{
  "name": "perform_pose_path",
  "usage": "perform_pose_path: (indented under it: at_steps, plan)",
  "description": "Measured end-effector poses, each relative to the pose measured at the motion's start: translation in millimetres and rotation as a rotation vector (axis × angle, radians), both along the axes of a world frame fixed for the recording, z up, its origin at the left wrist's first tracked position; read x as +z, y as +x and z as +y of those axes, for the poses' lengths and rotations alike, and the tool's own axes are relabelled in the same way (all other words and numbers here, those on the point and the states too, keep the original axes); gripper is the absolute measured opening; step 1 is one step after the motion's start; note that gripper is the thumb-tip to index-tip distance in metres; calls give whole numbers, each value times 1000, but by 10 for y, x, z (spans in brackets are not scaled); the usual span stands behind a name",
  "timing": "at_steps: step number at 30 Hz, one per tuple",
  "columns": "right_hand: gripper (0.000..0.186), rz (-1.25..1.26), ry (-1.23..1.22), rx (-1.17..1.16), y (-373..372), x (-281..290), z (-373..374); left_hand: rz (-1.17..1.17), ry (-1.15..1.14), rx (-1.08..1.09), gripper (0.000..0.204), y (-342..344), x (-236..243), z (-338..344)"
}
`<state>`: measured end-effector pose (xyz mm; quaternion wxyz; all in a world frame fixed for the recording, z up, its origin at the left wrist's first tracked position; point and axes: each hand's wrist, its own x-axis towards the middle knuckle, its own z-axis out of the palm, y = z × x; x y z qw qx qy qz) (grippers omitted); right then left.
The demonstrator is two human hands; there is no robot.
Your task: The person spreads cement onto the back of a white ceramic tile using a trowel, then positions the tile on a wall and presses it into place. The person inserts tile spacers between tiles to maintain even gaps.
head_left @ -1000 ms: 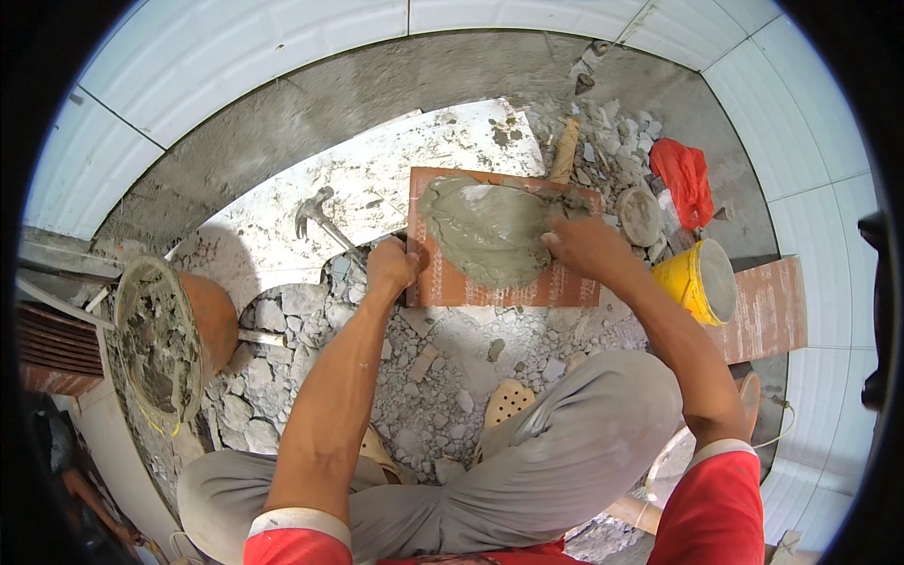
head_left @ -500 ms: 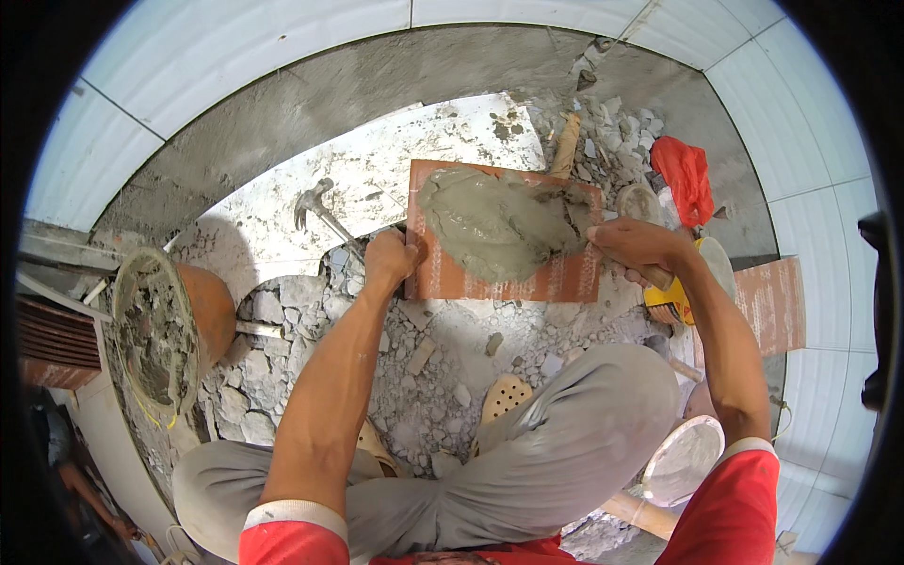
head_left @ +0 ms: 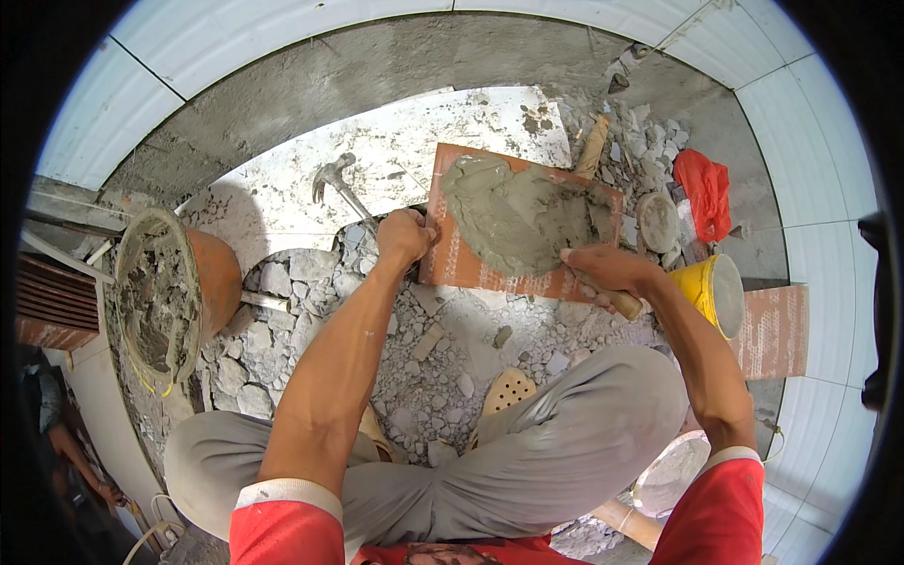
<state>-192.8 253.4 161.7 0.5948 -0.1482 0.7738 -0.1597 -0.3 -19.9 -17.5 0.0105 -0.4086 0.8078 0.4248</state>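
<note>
My left hand [head_left: 405,237] is closed on the left edge of a reddish-brown tile [head_left: 452,271], holding it up over the rubble with its ribbed back upward. Wet grey mortar [head_left: 499,212] covers much of that back, smooth at the left and rougher at the right. In my right hand [head_left: 612,270] is a trowel, its wooden handle [head_left: 623,303] jutting out below my fingers. Its blade lies over the tile's right part, hard to tell from the mortar. Just beyond my left hand, a claw hammer [head_left: 341,184] rests partly on a white, mortar-spotted sheet [head_left: 282,202].
Broken rubble [head_left: 424,386] spreads around my feet. An orange mortar bucket [head_left: 215,281] stands at left, near stacked tiles [head_left: 56,301]. To the right are a yellow container [head_left: 697,290], a red plastic bag [head_left: 702,193] and another tile [head_left: 774,330]. A person's arm [head_left: 80,461] shows at lower left.
My right hand has moved with the trowel inward and down from the tile's right edge to its lower right part. The mortar's surface looks more worked. The whole view has shifted slightly.
</note>
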Motion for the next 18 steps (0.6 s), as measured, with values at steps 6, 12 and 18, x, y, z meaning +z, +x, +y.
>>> perform_pose_path:
  at_steps: [6, 12, 18]
  plan:
    - [45, 410, -216, 619, -70, -285, -62, 11, 107, 58, 26, 40, -30, -10]
    - [45, 1021, -135, 839, -5, 256, -119, 65, 81, 31, 16, 48, -42, -22]
    - [44, 409, -104, 334, 49, 531, -427, 45, 90, 25, 23, 58, 44, 28]
